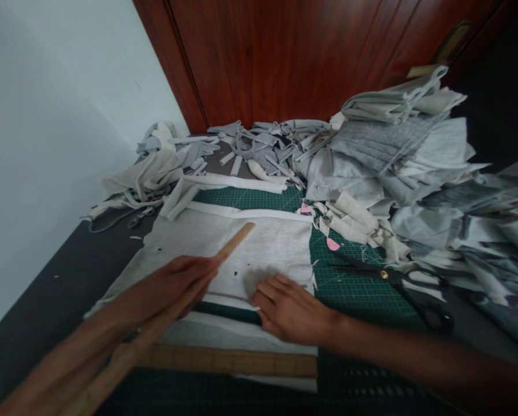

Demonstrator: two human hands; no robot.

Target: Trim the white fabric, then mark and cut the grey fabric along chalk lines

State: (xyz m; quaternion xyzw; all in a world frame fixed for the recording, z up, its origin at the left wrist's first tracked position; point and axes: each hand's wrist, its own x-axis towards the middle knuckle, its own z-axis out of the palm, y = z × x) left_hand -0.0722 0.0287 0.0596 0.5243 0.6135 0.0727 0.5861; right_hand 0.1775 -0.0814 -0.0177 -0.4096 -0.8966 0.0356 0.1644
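My left hand (185,283) is closed around a long flat wooden strip (237,238), which slants over a pale grey piece of fabric (276,242). On the near edge of that fabric, my right hand (287,309) has its fingers curled and pinched on the cloth. The fabric lies flat on a green cutting mat (345,289) and has a few small dark specks. Closer to me, another fabric strip (241,335) lies on the mat, with a wooden ruler (228,360) across it. The lower part of the held strip runs along my left forearm.
Black scissors (384,275) lie on the mat at right, beside small fabric offcuts (354,219) and a pink scrap (332,244). Folded grey fabric (392,138) is piled at back right. Grey scraps (267,150) line the wooden door (276,58); a white wall (59,115) stands left.
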